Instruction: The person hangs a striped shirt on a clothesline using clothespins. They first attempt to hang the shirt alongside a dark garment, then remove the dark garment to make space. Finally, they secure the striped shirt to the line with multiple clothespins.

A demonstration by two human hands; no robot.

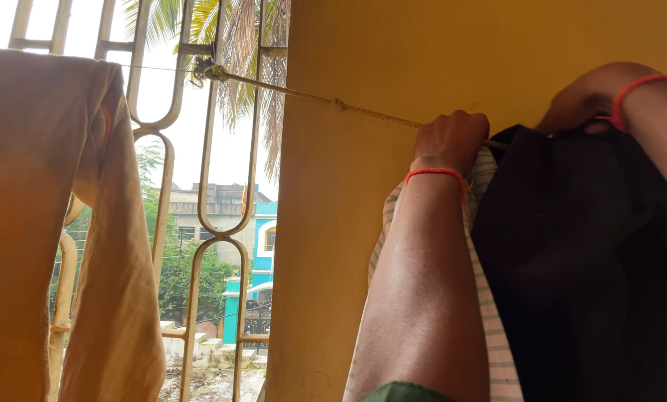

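Both hands [452,138] grip rope [311,95]

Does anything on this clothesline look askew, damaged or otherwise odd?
Nothing stands out. The rope runs taut from the window grille to the left hand, which grips it beside a striped cloth. The right hand rests on top of a dark garment. A tan garment hangs on the left.

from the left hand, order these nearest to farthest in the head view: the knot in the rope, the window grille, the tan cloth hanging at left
1. knot in the rope: just left of the left hand, in front of the yellow wall.
2. window grille: farther left, where the rope is tied.
3. tan cloth: hanging at the far left edge.
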